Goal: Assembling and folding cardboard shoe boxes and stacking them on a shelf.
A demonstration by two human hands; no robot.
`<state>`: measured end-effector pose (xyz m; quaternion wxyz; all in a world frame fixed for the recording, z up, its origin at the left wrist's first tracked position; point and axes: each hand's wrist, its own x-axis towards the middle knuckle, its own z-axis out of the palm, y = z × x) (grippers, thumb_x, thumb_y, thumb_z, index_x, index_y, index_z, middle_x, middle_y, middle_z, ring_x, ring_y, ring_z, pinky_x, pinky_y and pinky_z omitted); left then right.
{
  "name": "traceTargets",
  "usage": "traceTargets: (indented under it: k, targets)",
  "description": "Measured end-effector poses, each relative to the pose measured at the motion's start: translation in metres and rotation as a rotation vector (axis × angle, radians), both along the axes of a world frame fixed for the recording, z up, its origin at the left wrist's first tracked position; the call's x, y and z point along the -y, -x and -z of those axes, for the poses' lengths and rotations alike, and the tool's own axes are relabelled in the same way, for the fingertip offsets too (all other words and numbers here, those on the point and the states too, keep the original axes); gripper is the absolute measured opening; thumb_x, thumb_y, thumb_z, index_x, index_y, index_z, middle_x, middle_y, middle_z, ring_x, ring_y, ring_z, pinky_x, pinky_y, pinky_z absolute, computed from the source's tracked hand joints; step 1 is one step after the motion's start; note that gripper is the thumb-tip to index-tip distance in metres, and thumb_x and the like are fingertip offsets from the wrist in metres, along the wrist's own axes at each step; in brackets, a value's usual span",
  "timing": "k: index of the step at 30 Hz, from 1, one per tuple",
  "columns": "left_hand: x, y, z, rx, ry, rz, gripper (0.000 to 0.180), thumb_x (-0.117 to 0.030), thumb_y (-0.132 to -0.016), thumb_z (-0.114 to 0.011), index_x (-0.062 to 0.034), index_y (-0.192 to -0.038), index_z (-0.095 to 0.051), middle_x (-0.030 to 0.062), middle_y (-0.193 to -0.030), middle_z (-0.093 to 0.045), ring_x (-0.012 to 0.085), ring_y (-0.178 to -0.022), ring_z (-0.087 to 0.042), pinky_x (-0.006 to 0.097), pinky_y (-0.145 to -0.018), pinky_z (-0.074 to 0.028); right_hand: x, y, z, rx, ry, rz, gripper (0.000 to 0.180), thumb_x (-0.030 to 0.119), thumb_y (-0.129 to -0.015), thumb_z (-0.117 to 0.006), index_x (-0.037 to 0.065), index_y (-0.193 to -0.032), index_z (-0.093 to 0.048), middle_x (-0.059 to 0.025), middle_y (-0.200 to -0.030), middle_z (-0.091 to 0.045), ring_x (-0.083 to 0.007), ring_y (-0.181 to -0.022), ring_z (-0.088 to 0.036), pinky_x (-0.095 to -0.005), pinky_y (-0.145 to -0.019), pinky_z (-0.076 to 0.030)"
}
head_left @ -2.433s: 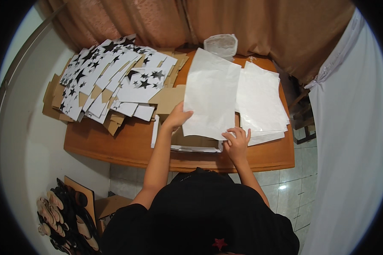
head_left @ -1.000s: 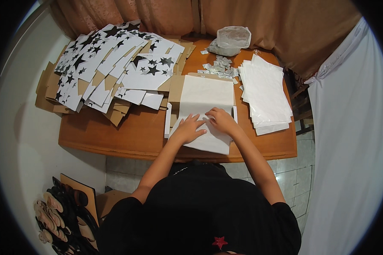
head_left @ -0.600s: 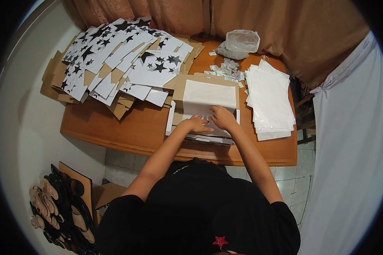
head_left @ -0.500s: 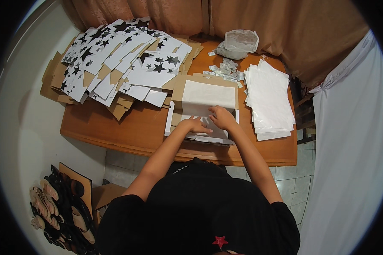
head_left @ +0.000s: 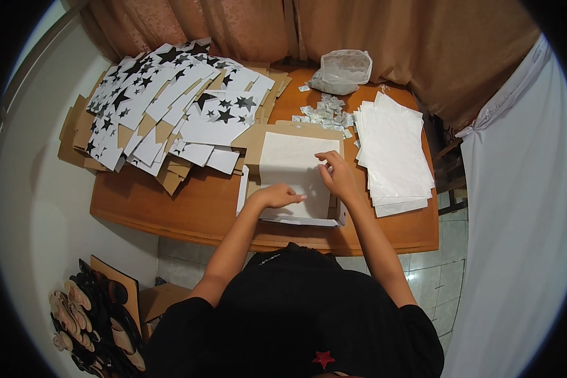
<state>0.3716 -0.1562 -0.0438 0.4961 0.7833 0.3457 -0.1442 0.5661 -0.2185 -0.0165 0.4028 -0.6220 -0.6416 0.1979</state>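
A shallow cardboard box (head_left: 251, 140), brown inside with white outer walls, stands open before me with its lid folded back. A white paper sheet (head_left: 288, 165) lies in it and runs up over the lid. My left hand (head_left: 278, 196) is over the box's near left part, fingers stretched to the right and holding nothing. Above the sheet's right side is my right hand (head_left: 337, 176), its fingers loosely bent with thumb and forefinger apart. Whether either hand touches the paper, I cannot tell.
Star-printed flattened boxes (head_left: 170, 107) are heaped at the left of the wooden table (head_left: 157, 205). A stack of white paper sheets (head_left: 394, 154) lies at right. Behind the box are small packets (head_left: 326, 113) and a clear plastic bag (head_left: 343, 72). Shoes (head_left: 94, 315) stand at lower left.
My left hand has drawn slightly left, and its fingers are closer together. The right hand has shifted right, toward the box's right edge. The whole view has tilted slightly.
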Motion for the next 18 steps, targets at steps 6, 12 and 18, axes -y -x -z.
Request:
traceTargets:
  k: [6,12,18]
  targets:
    - [-0.032,-0.042,-0.053,0.666,-0.096,-0.349,0.033,-0.027,-0.086,-0.058,-0.0011,-0.107,-0.060,0.0135,-0.104,-0.062,0.0243,-0.097,-0.058,0.034,-0.086,-0.043,-0.040,-0.049,0.016,0.070,-0.229,0.105,0.025,0.007,-0.075,-0.058,0.005,-0.099,-0.060,-0.0126,-0.092,-0.058,-0.0296,-0.089,-0.055,-0.0371,-0.080,-0.043]
    - [-0.081,-0.091,-0.005,0.454,-0.630,-0.209,0.037,-0.035,-0.085,-0.052,-0.0075,-0.108,-0.061,0.0109,-0.117,-0.056,0.0288,-0.113,-0.048,0.052,-0.095,-0.033,-0.114,-0.092,0.024,0.127,-0.027,0.156,0.025,0.013,-0.075,-0.058,0.004,-0.098,-0.062,-0.0139,-0.094,-0.062,-0.0319,-0.091,-0.057,-0.0393,-0.082,-0.044]
    - [-0.074,-0.113,-0.001,0.020,-0.590,-0.051,0.048,-0.048,-0.084,-0.046,-0.0114,-0.111,-0.060,0.0068,-0.126,-0.051,0.0254,-0.122,-0.041,0.064,-0.101,-0.011,-0.168,-0.137,0.102,0.285,0.216,0.127,0.028,0.014,-0.071,-0.063,0.003,-0.097,-0.063,-0.0168,-0.091,-0.064,-0.0311,-0.088,-0.061,-0.0371,-0.078,-0.048]
